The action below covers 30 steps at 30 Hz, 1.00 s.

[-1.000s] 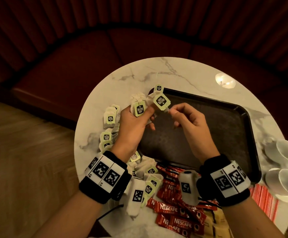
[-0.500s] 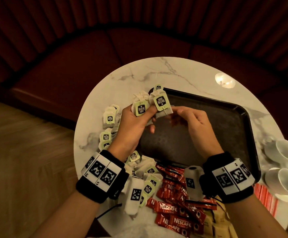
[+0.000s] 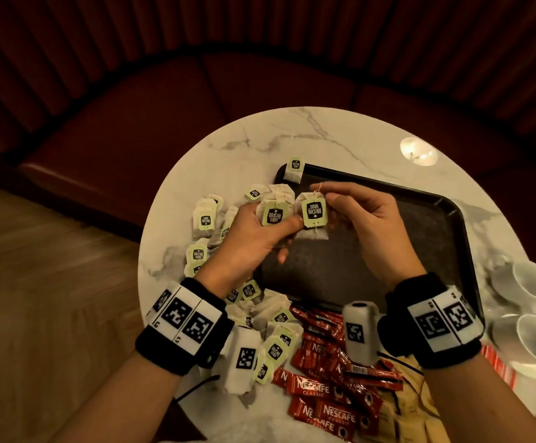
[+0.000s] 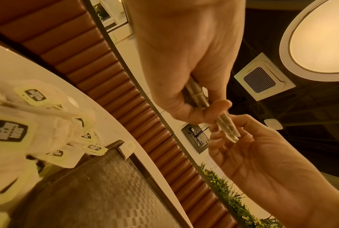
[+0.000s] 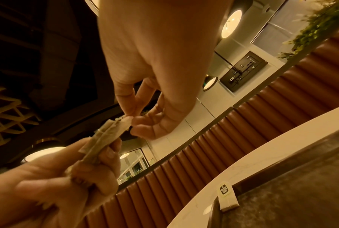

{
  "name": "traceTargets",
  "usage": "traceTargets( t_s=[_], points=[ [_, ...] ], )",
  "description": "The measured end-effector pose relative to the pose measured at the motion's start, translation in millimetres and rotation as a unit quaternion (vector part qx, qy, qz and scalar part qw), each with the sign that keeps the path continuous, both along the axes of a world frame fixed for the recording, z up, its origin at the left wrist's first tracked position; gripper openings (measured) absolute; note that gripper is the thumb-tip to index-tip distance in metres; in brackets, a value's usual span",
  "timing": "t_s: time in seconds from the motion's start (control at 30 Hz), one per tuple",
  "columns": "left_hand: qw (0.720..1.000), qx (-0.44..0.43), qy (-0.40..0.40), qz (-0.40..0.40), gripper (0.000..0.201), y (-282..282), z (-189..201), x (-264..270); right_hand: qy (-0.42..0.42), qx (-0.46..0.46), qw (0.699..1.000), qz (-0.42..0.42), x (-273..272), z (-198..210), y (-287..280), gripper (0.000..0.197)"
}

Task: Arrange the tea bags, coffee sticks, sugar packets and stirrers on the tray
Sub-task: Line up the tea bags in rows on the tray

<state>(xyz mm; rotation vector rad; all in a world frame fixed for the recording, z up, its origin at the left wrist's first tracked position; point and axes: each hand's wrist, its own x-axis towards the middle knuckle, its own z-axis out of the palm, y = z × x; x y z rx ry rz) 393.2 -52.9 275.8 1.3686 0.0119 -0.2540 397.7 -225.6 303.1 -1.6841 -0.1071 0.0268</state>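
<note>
My left hand (image 3: 281,223) grips a small stack of tea bags (image 3: 273,215) with green tags, above the left end of the black tray (image 3: 404,238). My right hand (image 3: 322,195) pinches the top of another tea bag (image 3: 314,214) that hangs right beside the stack, with my left thumb touching it. In the left wrist view the bags (image 4: 226,128) show edge-on between the left hand (image 4: 199,111) and the right hand (image 4: 219,132). The right wrist view shows the right hand (image 5: 130,119) pinching the bag's tip (image 5: 114,128). One tea bag (image 3: 294,169) lies over the tray's far left corner.
Loose tea bags (image 3: 202,220) lie scattered on the round marble table (image 3: 340,135) left of the tray and by my left wrist. Red Nescafe coffee sticks (image 3: 324,410) and tan packets (image 3: 413,414) are piled at the near edge. Two white cups (image 3: 531,282) stand on the right.
My right hand has brought its tea bag left against the stack in my left hand, and the bag now hangs upright with my left thumb on it.
</note>
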Motion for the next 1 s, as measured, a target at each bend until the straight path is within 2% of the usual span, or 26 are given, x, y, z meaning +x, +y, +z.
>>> traceTargets(
  t_s=[0.13, 0.23, 0.3, 0.43, 0.57, 0.63, 0.73, 0.87, 1.0],
  points=[
    [1.0, 0.006, -0.008, -0.023, 0.003, 2.5, 1.8, 0.8, -0.004, -0.005, 0.999, 0.038, -1.4, 2.7, 1.1, 0.019],
    [1.0, -0.01, -0.006, -0.004, 0.002, 2.8, 1.4, 2.2, 0.043, 0.026, 0.998, 0.049, 0.5, 0.2, 0.0, 0.012],
    [1.0, -0.017, -0.006, 0.024, 0.009, 1.8, -0.5, 3.5, 0.086, 0.066, 0.993, 0.055, 1.7, -5.0, -1.2, 0.007],
    [0.998, -0.039, -0.006, 0.045, 0.023, 0.9, -3.2, 4.3, 0.097, 0.076, 0.989, 0.078, -3.4, -16.9, -2.8, 0.017],
    [0.999, -0.037, 0.01, 0.026, 0.023, 5.0, -4.4, 5.2, 0.084, 0.105, 0.99, 0.044, -7.2, -23.0, -2.5, 0.023],
    [0.999, -0.032, 0.005, 0.005, 0.029, 6.1, -3.4, 5.4, 0.09, 0.116, 0.989, 0.019, -6.5, -25.6, -2.7, 0.026],
    [1.0, -0.03, -0.003, 0.0, 0.03, 3.0, 0.6, 5.9, 0.101, 0.122, 0.987, -0.001, -7.0, -29.6, -2.0, 0.023],
    [0.997, -0.037, -0.004, 0.064, 0.019, -0.9, -2.3, 10.5, 0.108, 0.093, 0.99, 0.006, -8.8, -30.6, -0.9, 0.017],
    [0.996, -0.027, 0.0, 0.081, 0.024, -5.7, -8.5, 12.8, 0.095, 0.033, 0.995, 0.006, -8.9, -33.2, -3.3, 0.013]
  ],
)
